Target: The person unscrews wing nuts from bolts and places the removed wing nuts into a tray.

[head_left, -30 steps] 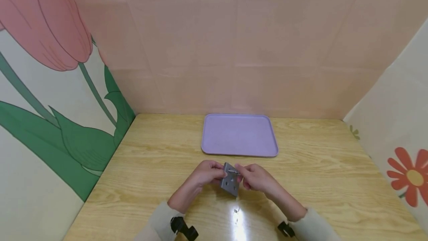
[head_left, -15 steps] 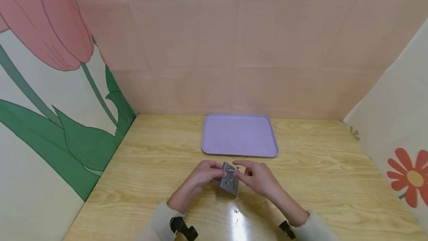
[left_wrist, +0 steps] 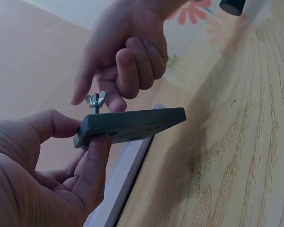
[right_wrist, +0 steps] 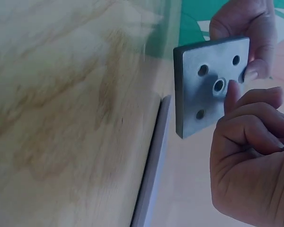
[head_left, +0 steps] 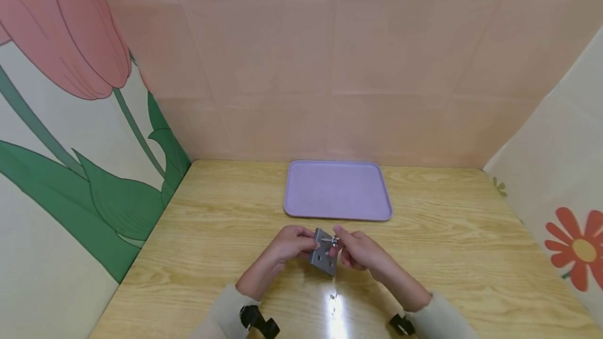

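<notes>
A grey metal square plate [head_left: 323, 261] with several round holes is held up over the table. My left hand [head_left: 291, 242] pinches its edge near one corner, thumb on one face and fingers on the other. From the plate's face near that corner sticks a thin bolt [left_wrist: 95, 110] with a silver wing nut [left_wrist: 96, 99] on it. My right hand [head_left: 360, 250] is at the wing nut, thumb and index finger on either side of it, the other fingers curled in. In the right wrist view the far side of the plate [right_wrist: 191, 90] shows its holes.
A purple tray [head_left: 337, 191] lies on the wooden table [head_left: 226, 213] beyond the hands, near the back wall. Printed cloths with flowers flank the table at left and right. Black straps [head_left: 258, 321] sit on both sleeves.
The right thumb and index finger have spread apart at the wing nut, then come round it again with the hand turned. The left hand and plate have hardly moved.
</notes>
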Motion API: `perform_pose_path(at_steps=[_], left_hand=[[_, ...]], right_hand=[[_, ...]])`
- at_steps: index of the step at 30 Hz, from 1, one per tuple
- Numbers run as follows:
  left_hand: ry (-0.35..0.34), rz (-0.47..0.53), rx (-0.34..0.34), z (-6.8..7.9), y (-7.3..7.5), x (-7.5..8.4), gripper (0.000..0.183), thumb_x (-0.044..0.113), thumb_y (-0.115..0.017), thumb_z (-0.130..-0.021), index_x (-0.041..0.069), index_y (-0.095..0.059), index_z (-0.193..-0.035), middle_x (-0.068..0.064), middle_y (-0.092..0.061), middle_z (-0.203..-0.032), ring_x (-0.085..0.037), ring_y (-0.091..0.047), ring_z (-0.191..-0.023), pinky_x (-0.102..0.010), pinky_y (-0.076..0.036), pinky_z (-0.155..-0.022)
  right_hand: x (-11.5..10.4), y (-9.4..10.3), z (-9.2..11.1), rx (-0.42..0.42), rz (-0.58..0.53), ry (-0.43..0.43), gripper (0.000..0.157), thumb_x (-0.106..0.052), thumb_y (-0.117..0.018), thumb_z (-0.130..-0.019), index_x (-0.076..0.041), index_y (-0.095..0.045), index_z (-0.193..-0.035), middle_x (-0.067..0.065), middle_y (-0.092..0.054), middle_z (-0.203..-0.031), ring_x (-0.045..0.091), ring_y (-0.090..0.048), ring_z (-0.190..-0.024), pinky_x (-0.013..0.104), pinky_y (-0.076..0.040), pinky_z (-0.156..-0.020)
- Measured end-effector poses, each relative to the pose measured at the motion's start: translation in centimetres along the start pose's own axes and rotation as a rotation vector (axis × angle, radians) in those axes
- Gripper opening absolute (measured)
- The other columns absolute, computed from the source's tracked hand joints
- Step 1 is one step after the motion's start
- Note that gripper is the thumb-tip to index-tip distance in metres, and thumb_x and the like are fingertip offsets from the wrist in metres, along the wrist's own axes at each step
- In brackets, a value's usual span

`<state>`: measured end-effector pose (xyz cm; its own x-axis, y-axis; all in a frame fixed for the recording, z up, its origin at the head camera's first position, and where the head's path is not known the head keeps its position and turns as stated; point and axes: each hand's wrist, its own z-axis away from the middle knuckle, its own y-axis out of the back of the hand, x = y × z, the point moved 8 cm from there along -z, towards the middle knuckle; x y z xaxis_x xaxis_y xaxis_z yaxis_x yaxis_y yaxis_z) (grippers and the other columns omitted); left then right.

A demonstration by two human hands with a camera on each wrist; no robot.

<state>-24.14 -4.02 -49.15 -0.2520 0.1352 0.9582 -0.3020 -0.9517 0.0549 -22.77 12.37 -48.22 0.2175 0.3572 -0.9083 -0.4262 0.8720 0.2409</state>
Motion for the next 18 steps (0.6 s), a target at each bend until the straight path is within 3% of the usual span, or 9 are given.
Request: perform_pose_path(at_steps=[12, 15, 18], left_hand=[[0.013, 0.0, 0.003, 0.0, -0.1, 0.0, 0.027, 0.004, -0.072, -0.081, -0.009, -0.069, -0.105, -0.009, -0.073, -0.089, -0.015, -0.068, -0.076, -0.034, -0.061, -0.074], [0.012, 0.001, 0.006, 0.1, 0.0, 0.1, 0.027, 0.004, -0.071, -0.081, -0.009, -0.069, -0.105, -0.009, -0.073, -0.09, -0.015, -0.069, -0.076, -0.033, -0.061, -0.073], [0.012, -0.004, 0.009, 0.1, 0.1, 0.1, 0.027, 0.005, -0.072, -0.082, -0.009, -0.069, -0.105, -0.01, -0.073, -0.091, -0.016, -0.069, -0.077, -0.034, -0.061, -0.074]], right_hand=[[0.4, -0.6, -0.1, -0.032, -0.074, -0.023, 0.063, -0.053, -0.042, -0.104, -0.001, -0.063, -0.076, -0.005, -0.048, -0.049, 0.003, -0.029, -0.038, 0.018, -0.021, -0.037], [0.0, -0.2, 0.0, 0.029, 0.015, -0.01, 0.057, -0.051, -0.049, -0.102, -0.002, -0.064, -0.078, -0.005, -0.047, -0.05, 0.006, -0.032, -0.042, 0.019, -0.022, -0.041], [-0.8, 0.6, 0.1, 0.118, 0.188, 0.058, 0.046, -0.048, -0.06, -0.098, -0.005, -0.069, -0.086, -0.004, -0.05, -0.054, 0.009, -0.041, -0.048, 0.022, -0.029, -0.044]])
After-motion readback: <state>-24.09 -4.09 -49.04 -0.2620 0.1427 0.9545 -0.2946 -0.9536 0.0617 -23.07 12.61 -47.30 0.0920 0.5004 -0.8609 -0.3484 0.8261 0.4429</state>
